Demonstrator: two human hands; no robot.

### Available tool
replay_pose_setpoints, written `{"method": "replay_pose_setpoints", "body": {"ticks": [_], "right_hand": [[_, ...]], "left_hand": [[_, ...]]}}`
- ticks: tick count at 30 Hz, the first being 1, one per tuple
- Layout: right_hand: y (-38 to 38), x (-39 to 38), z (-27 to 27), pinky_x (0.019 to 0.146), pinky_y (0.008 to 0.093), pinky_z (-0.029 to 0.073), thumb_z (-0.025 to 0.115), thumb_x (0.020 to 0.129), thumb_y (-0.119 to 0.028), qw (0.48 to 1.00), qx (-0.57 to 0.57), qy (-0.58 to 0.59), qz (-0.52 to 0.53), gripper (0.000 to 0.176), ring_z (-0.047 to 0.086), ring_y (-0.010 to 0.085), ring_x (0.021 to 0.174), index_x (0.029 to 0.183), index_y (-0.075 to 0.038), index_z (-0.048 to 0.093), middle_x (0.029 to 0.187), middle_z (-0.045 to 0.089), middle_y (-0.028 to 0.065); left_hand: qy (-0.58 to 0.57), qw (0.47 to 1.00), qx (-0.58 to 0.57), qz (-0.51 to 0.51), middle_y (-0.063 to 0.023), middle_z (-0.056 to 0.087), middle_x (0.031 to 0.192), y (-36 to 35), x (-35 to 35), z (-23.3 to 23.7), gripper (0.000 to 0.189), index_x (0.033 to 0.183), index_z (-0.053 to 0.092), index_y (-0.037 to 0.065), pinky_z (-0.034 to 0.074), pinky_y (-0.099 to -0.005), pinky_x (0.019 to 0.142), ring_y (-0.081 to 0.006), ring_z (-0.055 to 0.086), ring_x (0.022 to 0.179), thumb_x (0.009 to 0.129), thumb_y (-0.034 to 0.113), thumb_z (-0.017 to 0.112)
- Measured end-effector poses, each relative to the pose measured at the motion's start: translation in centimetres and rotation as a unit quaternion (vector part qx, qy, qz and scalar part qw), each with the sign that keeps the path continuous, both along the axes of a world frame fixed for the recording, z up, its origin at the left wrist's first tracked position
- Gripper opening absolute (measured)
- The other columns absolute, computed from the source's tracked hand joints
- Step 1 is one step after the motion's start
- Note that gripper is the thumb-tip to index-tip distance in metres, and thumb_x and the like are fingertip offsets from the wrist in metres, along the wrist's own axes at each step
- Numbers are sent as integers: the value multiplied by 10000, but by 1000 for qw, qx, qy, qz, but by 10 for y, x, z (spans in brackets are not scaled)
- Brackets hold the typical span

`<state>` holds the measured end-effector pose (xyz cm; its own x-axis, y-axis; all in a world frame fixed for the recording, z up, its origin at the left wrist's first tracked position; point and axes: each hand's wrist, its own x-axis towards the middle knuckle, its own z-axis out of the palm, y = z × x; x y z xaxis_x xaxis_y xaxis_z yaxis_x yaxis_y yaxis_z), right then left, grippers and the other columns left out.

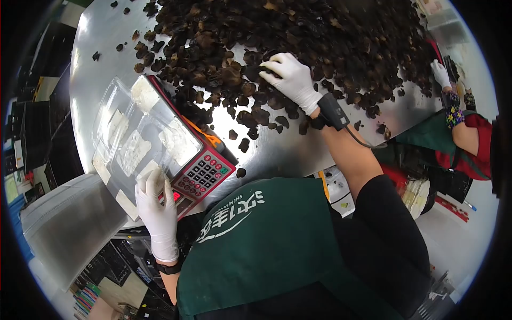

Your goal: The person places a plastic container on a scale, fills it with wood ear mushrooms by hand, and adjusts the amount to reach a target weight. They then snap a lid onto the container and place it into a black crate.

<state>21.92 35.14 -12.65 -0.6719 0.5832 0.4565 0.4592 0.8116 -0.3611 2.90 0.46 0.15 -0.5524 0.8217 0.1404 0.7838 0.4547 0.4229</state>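
Note:
My left hand [156, 205], in a white glove, pinches the near edge of a clear plastic container [120, 136]. The container rests tilted over the metal pan of a red digital scale [200, 178]. Whitish patches show on the pan, partly seen through the plastic. My right hand [290, 80], also gloved, reaches palm down to the near side of a large heap of dark, dried pieces that look like mushrooms or wood ear fungus [213, 42]. Its fingers are stretched out and somewhat apart, touching the pieces; what lies under the palm is hidden.
The heap spreads over a shiny metal table [88, 58], with loose pieces near the scale. A translucent plastic bin [69, 224] stands at the left, beside the table. At the right edge, a co-worker's gloved hand [440, 73] is near the heap. An orange object [205, 133] lies beside the scale.

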Motion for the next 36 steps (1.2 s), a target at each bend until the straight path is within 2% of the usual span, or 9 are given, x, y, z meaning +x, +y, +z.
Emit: {"method": "replay_pose_setpoints", "body": {"ticks": [4,9,11,14,18,21,25,32,36], "right_hand": [[15,2,2,684,292,535,796,810,-165,974,-141,177,-28,199,677,223,749,950,-41,729,890,684,77],[26,0,49,495,213,463,719,933,-256,820,-508,259,-43,261,603,72,572,994,-3,731,773,684,19],[41,7,40,502,183,461,686,959,-257,632,-703,327,-12,259,613,68,610,1044,-15,722,804,689,14],[46,0,30,537,167,482,665,972,-255,426,-820,378,63,273,628,66,658,1093,-14,705,841,695,26],[13,-14,71,637,180,519,676,964,-216,606,-720,330,74,261,657,86,727,1091,12,698,913,713,55],[-3,-30,78,636,228,548,649,980,-211,682,-653,326,51,246,676,117,762,1105,-7,709,940,723,56],[-20,-37,96,643,177,473,715,937,-198,782,-558,275,37,219,622,38,722,1028,-2,745,860,722,9],[-39,-40,115,566,184,455,701,947,-188,794,-550,254,57,208,578,25,629,1033,-5,751,815,711,-1],[-43,-48,110,569,183,461,683,960,-205,740,-604,286,75,218,585,32,625,1033,-10,749,815,710,4]], "left_hand": [[2,1000,-13,3,-116,622,1013,0,2,3,332,1179,631,40,495,-383,845,-290,614,962,856,-16,684],[0,1000,-19,5,-114,635,1046,-2,3,5,332,1179,631,36,495,-380,860,-291,617,978,855,-17,683],[-4,1000,-17,4,-114,638,1056,-3,4,6,335,1181,631,36,494,-379,869,-293,617,986,854,-17,684],[-8,1000,-15,10,-117,640,1075,-5,4,6,348,1190,629,36,490,-379,887,-296,617,1007,851,-17,686],[35,999,2,15,-129,637,1136,-6,9,11,386,1217,627,35,483,-384,917,-308,609,1054,840,-19,694],[64,997,30,19,-134,630,1180,-3,11,15,415,1228,629,34,478,-391,934,-319,599,1079,825,-22,708],[68,996,59,11,-130,627,1196,7,14,21,435,1227,634,34,472,-396,948,-320,595,1080,805,-31,720],[60,995,70,-23,-142,629,1153,30,27,32,379,1175,646,41,467,-390,921,-320,597,1064,808,-34,706],[57,996,70,-12,-144,639,1137,30,25,31,351,1157,655,41,469,-391,934,-323,607,1072,817,-33,700]]}}
